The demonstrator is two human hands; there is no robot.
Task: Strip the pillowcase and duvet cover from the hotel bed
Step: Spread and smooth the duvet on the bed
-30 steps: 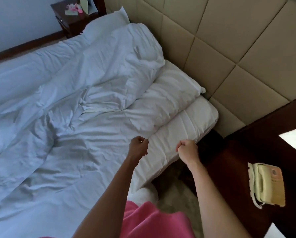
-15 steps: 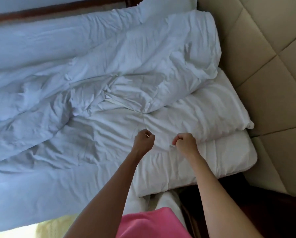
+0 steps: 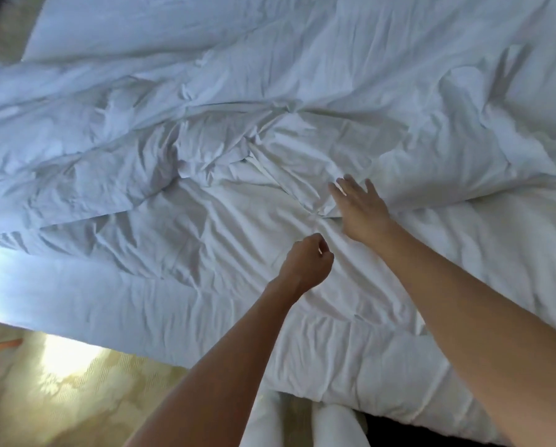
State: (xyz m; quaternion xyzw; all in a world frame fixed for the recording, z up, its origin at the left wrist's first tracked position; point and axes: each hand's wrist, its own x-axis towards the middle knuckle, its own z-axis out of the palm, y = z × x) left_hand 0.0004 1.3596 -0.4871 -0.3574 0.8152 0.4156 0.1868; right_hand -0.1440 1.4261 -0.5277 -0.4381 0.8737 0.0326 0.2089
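A crumpled white duvet (image 3: pixel 270 91) in its cover fills the upper part of the view. Its folded edge runs across the bed's middle. My right hand (image 3: pixel 357 208) is stretched forward with fingers spread, fingertips at that edge where the folds gather. My left hand (image 3: pixel 305 262) is curled into a fist just below it, over the wrinkled white sheet (image 3: pixel 189 240); I see nothing gripped in it. A white pillow (image 3: pixel 502 246) lies at the right, partly under the duvet and behind my right forearm.
White quilted padding (image 3: pixel 351 359) forms the bed's near edge. Patterned yellowish carpet (image 3: pixel 76 401) with a bright sun patch lies at the lower left. My feet in white (image 3: pixel 334 424) stand against the bedside. A dark strip shows under the bed at the lower right.
The view has swung left and down over the bed. My right hand has opened from a fist and reached forward to the duvet's edge. My left hand stays fisted.
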